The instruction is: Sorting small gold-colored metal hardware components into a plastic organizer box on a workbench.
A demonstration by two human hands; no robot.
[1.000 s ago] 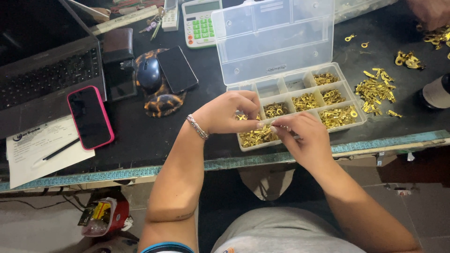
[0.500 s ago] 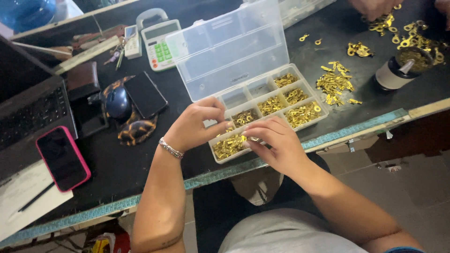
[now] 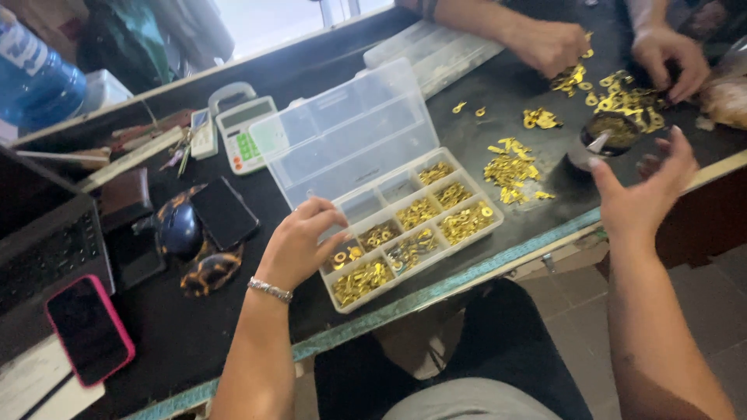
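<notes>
Head view: I see the clear compartment box (image 3: 405, 233) open at the table edge, most cells already holding brass terminals (image 3: 362, 280) (two back cells look bare). My left hand (image 3: 299, 245) rests curled over its near-left cells, fingertips pinched; on what, I cannot tell. My right hand (image 3: 646, 190) hovers spread and empty right of the box, by a loose terminal pile (image 3: 510, 167) I judge unsorted.

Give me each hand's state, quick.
Left hand: curled over the parts box, fingertips at a compartment; whether it holds anything cannot be told.
Right hand: open, empty, near the cup.
</notes>
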